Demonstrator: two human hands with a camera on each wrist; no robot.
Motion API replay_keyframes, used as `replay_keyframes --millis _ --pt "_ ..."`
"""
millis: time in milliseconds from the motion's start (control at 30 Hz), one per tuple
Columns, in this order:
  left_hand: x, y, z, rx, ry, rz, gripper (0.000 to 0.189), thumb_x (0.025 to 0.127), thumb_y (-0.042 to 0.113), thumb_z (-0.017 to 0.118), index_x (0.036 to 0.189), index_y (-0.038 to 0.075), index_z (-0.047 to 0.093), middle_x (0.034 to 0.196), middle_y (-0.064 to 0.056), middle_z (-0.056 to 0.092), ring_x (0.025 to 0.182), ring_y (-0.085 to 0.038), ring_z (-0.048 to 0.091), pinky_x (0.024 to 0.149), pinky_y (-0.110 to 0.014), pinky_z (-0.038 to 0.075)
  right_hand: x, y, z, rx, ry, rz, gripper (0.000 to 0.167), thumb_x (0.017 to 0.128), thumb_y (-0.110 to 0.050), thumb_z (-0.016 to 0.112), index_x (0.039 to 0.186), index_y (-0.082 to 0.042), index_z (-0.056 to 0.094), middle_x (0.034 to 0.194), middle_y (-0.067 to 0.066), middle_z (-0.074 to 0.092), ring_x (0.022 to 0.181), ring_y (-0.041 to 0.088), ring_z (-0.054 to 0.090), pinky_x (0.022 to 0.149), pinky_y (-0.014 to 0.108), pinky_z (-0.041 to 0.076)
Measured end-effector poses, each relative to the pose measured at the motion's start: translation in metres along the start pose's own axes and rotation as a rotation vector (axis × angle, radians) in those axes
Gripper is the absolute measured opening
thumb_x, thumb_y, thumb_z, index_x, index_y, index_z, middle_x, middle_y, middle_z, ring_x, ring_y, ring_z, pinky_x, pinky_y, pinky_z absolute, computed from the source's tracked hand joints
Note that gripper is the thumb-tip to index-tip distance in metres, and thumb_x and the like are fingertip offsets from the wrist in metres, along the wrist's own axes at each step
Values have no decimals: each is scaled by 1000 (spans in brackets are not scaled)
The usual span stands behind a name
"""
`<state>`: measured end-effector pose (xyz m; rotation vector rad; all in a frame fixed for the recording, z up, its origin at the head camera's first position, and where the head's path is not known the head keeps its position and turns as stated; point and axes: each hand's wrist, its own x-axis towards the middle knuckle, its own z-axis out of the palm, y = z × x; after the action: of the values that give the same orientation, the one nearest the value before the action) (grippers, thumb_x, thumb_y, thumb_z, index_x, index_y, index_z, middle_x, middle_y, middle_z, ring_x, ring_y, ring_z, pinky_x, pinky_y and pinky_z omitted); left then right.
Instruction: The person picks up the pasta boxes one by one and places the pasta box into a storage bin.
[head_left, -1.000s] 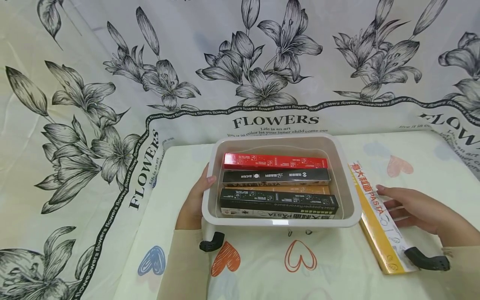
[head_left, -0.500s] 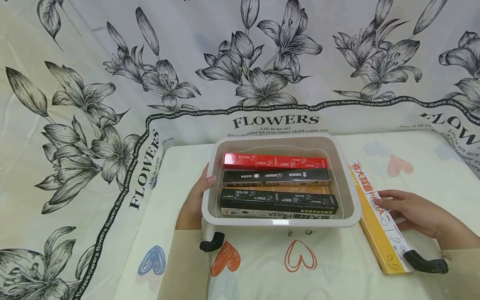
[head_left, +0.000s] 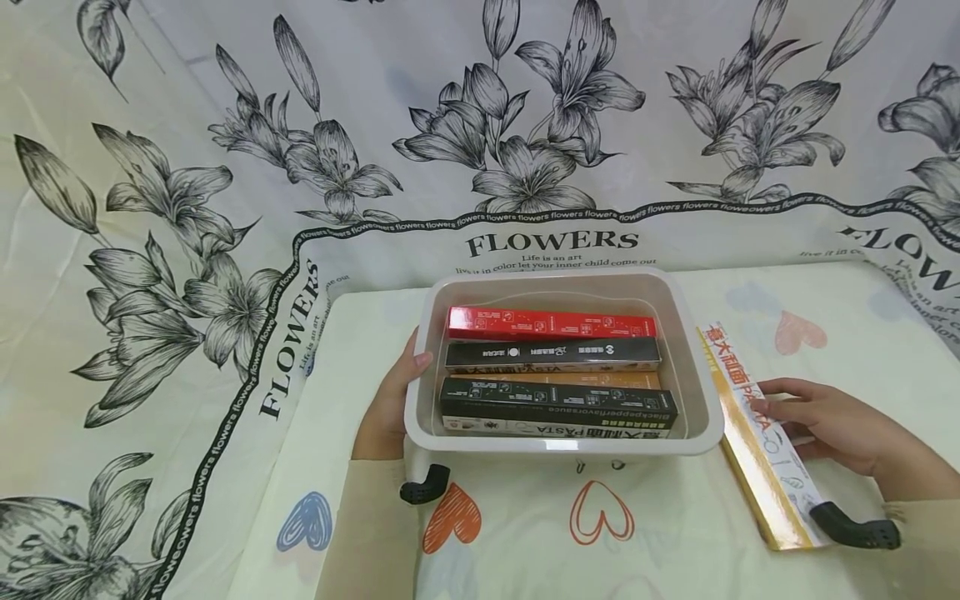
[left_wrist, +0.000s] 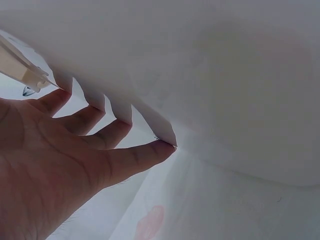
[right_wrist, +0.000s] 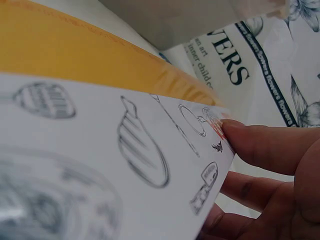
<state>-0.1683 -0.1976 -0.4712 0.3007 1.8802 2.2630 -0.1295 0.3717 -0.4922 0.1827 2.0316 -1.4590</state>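
A pale plastic bin [head_left: 562,445] stands mid-table in the head view, holding several pasta boxes on edge: a red box [head_left: 551,322], a black-and-brown box [head_left: 551,354] and a dark green box [head_left: 558,402] among them. My left hand [head_left: 387,404] lies along the bin's left side; in the left wrist view its extended fingertips touch the outer wall. To the bin's right, my right hand [head_left: 843,425] pinches the long edge of a yellow-and-white pasta box [head_left: 750,450]. Thumb on the white printed face [right_wrist: 125,150], its fingers go below the edge, partly hidden.
A pale cloth with printed hearts [head_left: 602,512] covers the table. Behind and on the left hangs a white curtain [head_left: 420,50] with black lily drawings. A black curved piece [head_left: 425,485] sits at each wrist.
My right hand has moved its thumb onto the pasta box's face. The box has tilted slightly, and glare now shows on its yellow side. The left hand and bin have stayed put.
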Motion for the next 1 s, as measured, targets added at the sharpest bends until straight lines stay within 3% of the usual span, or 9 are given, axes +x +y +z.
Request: replay_keyframes --millis 333,700,867,1000 --pt "2 2 1 -26 2 -41 92 92 30 47 176 20 9 172 -25 14 148 -53 18 112 -84 9 -5 -9 -9 -54 68 -20 72 115 -28 57 161 15 22 122 10 68 100 25 71 81 45 63" --pt "2 1 1 -21 -2 -18 92 91 29 47 175 17 13 170 -26 20 146 -51 22 113 -79 12 -14 -28 -14 -138 161 -104 75 117 -31 55 164 14 17 128 13 68 96 22 71 80 41 64" --pt "1 4 3 -33 12 -38 94 90 27 48 175 15 10 169 -28 17 144 -51 21 114 -76 11 -17 -39 -16 -129 184 -147 70 117 -26 55 165 10 20 119 -6 67 94 19 70 79 40 63" --pt "1 4 3 -22 1 -19 92 91 27 47 175 15 11 169 -27 18 146 -50 21 114 -79 9 -19 -47 -17 -100 203 -177 73 116 -25 57 169 7 19 113 -20 66 93 18 70 78 37 63"
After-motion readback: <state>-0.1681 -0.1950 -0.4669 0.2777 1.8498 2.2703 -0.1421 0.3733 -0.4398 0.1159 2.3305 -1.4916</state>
